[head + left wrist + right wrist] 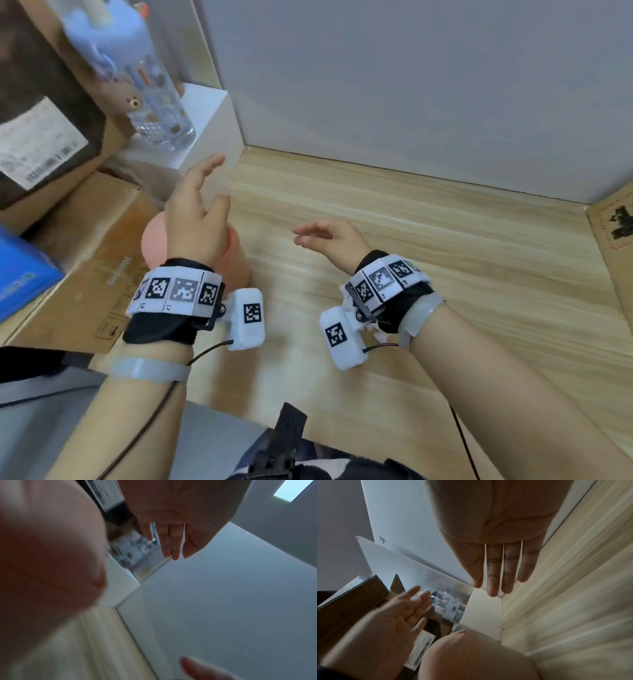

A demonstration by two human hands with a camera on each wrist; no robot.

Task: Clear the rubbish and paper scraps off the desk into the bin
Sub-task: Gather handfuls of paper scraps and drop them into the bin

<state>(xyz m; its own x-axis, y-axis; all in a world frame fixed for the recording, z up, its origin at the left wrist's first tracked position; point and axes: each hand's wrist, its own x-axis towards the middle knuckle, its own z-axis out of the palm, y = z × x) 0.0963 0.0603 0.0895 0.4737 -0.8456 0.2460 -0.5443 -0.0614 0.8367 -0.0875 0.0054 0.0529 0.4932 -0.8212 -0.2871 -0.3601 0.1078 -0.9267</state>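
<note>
Your left hand (197,219) and right hand (329,240) hover empty, fingers loose, above the pink bin (154,240) at frame left; the bench (445,274) shows no scraps. Careless swings could topple the bottle (154,102).

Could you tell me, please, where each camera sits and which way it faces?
Head: worn on the head, looking down at the wooden desk; both forearms, left hand and right hand show.
Left wrist: under the left palm, facing the grey wall along straight fingers; the pink bin fills its left side.
Right wrist: under the right palm, facing the desk corner.
Shared: the patterned bottle and the bin appear in all three.
</note>
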